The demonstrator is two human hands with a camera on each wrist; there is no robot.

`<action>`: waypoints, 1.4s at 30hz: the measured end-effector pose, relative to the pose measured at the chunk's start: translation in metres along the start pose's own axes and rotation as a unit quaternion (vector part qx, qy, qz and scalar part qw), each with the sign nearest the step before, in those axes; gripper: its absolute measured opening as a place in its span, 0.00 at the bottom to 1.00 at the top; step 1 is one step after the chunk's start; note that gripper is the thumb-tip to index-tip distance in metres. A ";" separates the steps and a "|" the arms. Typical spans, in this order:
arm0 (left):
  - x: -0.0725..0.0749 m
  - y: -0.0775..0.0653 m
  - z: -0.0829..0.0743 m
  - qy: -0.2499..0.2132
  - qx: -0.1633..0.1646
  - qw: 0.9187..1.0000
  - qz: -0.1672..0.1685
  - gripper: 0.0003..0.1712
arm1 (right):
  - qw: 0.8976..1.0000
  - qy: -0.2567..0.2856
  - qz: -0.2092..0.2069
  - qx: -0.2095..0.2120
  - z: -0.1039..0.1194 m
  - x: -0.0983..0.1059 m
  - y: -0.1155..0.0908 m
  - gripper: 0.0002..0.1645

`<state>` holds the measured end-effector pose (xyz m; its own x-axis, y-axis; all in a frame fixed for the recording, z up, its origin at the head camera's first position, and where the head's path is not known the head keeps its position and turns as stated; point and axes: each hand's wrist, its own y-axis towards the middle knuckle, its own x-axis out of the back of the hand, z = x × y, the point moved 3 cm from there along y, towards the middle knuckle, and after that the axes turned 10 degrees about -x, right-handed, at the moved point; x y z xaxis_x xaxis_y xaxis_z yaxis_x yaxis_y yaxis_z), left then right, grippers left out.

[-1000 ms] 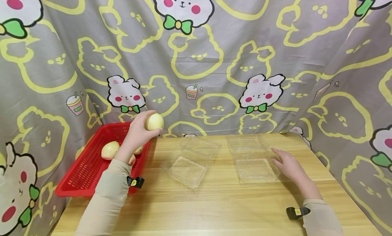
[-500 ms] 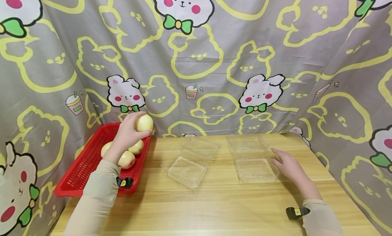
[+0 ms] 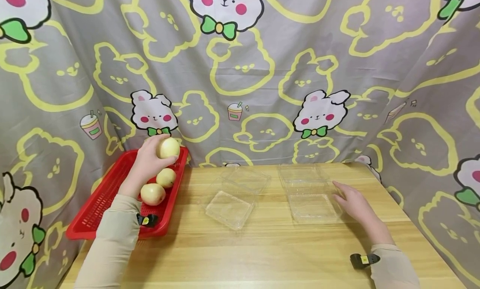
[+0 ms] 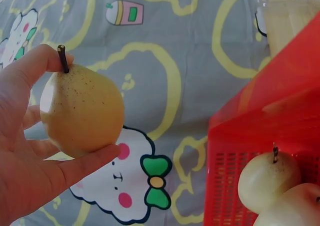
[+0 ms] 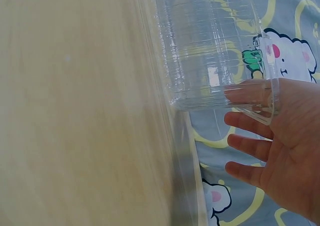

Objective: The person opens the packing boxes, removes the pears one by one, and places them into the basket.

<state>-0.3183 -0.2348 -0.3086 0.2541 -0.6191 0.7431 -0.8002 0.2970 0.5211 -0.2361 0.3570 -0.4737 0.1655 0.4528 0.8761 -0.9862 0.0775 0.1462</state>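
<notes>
A yellow pear is gripped in my left hand, thumb below and fingers behind it, above the far end of the red basket. The left wrist view shows the pear's dark stem pointing up. Inside the basket lie two visible pears; my forearm hides part of it. My right hand is at the right side of a clear plastic box with its lid folded back. In the right wrist view its fingers are spread and fairly straight, one seen through the clear wall.
Another clear plastic box, lid also folded back, sits at an angle on the wooden table between the basket and the right-hand box. A grey patterned curtain hangs behind and on both sides.
My left hand has moved left with the pear, from beside the basket's far right corner to over the basket. The right hand and both boxes have stayed in place.
</notes>
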 end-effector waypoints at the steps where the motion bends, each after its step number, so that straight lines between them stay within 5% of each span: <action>1: 0.001 0.000 0.001 -0.001 0.003 1.000 0.000 0.38 | 1.000 0.000 0.000 0.000 0.000 0.000 0.000 0.32; 31: 0.029 -0.035 0.080 -0.028 0.111 0.990 -0.081 0.42 | 1.000 -0.003 -0.004 -0.001 0.001 0.001 0.000 0.32; 42: 0.029 -0.049 0.107 -0.040 0.153 0.987 -0.033 0.43 | 1.000 -0.005 -0.003 -0.001 0.001 0.001 0.000 0.32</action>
<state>-0.3298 -0.3453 -0.3578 0.2769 -0.6890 0.6698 -0.9128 0.0291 0.4073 -0.2357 0.3561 -0.4726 0.1721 0.4428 0.8799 -0.9851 0.0825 0.1512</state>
